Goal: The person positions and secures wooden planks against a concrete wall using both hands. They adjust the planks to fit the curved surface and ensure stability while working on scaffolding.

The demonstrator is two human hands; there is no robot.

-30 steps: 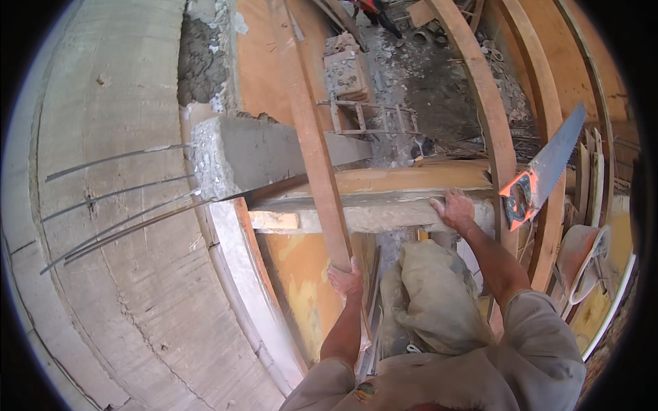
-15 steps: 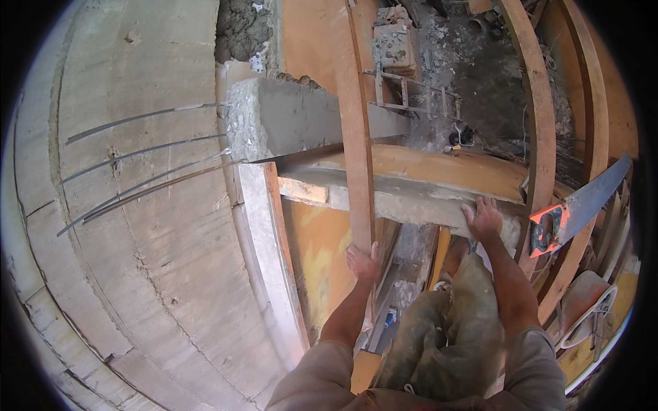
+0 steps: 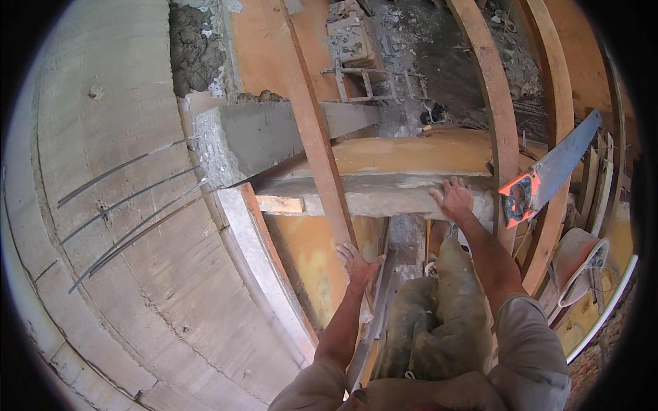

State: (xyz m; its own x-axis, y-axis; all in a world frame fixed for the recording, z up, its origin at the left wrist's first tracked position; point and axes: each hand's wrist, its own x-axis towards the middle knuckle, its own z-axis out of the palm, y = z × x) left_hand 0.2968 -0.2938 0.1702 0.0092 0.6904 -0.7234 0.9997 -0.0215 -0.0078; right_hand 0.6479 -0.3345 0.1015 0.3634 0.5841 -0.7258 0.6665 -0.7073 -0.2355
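I see the long timber (image 3: 313,133) crossing the concrete ledge (image 3: 394,196) left of its middle. On the near side of that ledge, the left hand (image 3: 358,264) lies against the timber, fingers spread, thumb out. The right hand (image 3: 456,200) rests on the ledge, fingers loosely apart, right of the timber. I have a handsaw (image 3: 563,164) just past the ledge's right end.

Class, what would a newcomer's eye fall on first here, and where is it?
Probably the orange-handled saw at right, lying over two beams. Next, the left hand, fingers spread on the long plank near the centre, and the right hand on the ledge. Dark rods at left also stand out.
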